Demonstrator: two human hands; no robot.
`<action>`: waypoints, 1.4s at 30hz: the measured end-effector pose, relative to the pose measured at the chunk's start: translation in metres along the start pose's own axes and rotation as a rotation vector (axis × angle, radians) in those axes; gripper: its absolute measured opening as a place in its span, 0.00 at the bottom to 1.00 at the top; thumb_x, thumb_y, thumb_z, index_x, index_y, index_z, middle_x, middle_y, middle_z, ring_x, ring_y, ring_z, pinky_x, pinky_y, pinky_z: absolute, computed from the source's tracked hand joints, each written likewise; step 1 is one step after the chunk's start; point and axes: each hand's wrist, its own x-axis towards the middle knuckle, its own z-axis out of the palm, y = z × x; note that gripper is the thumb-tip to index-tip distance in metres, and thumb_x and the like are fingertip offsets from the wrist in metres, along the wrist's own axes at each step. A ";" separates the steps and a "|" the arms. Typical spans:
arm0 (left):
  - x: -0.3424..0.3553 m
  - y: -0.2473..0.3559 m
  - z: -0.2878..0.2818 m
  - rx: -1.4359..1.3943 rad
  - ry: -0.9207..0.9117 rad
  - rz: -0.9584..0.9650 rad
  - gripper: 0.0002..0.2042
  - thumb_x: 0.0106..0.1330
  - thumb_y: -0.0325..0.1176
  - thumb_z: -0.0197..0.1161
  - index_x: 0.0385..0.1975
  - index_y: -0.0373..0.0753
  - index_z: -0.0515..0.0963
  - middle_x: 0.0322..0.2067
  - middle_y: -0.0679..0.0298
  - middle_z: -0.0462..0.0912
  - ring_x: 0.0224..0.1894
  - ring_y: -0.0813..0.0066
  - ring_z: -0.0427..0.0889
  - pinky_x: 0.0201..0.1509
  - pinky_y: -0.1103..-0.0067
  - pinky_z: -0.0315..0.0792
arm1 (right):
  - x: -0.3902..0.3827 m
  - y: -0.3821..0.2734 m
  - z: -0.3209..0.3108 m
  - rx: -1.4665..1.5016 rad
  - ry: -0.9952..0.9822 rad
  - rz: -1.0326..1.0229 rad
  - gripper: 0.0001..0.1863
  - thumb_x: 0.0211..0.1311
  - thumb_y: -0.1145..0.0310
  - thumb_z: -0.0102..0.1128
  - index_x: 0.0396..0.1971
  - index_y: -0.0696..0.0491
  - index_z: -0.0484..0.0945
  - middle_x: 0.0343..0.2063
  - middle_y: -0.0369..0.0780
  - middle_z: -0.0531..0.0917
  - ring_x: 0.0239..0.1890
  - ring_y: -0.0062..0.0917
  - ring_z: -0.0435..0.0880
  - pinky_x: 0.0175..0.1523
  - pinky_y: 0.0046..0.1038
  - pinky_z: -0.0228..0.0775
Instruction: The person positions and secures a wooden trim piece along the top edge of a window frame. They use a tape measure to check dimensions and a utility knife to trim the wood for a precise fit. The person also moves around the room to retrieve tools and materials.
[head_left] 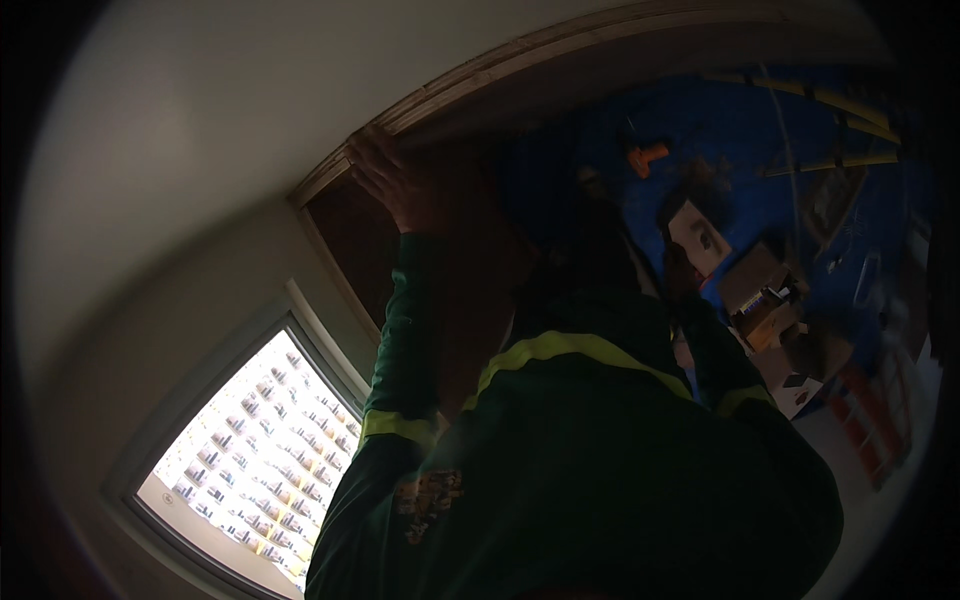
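Observation:
My left hand [387, 183] is raised to a long pale wooden strip [467, 71] along the edge of a dark reddish-brown wooden panel [345, 240], its fingers curled over the strip. My right hand [682, 268] hangs lower on the right, dim and partly in shadow, near a cardboard box [698, 232] lying below; its fingers and anything in them cannot be made out. My green sleeves and torso with yellow bands fill the lower middle.
A bright framed window [255, 440] is in the white wall at lower left. Below, on a blue sheet [570, 140], lie an orange tool [646, 157], yellow bars [840, 102] and open cardboard boxes [762, 295]. A red ladder-like frame [862, 420] is at far right.

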 end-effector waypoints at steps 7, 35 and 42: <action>-0.018 0.126 -0.042 -0.557 -0.412 0.599 0.22 0.70 0.41 0.65 0.63 0.48 0.77 0.71 0.56 0.70 0.75 0.47 0.65 0.79 0.48 0.55 | 0.037 -0.026 -0.012 -0.006 -0.096 0.135 0.19 0.80 0.63 0.46 0.60 0.59 0.72 0.51 0.53 0.80 0.53 0.50 0.80 0.61 0.44 0.73; -0.072 -0.169 -0.014 1.000 -0.334 0.041 0.34 0.80 0.53 0.42 0.80 0.43 0.51 0.81 0.55 0.47 0.82 0.56 0.46 0.84 0.57 0.46 | 0.003 0.020 -0.033 0.065 -0.061 -0.009 0.23 0.79 0.55 0.46 0.56 0.60 0.74 0.53 0.54 0.80 0.54 0.52 0.80 0.58 0.48 0.72; -0.204 -0.027 -0.017 -0.338 -0.549 -0.013 0.33 0.70 0.52 0.63 0.74 0.50 0.67 0.73 0.55 0.67 0.79 0.46 0.56 0.81 0.52 0.53 | -0.038 0.108 -0.019 -0.584 0.095 -0.502 0.21 0.78 0.65 0.50 0.63 0.59 0.72 0.57 0.55 0.79 0.56 0.53 0.80 0.57 0.49 0.75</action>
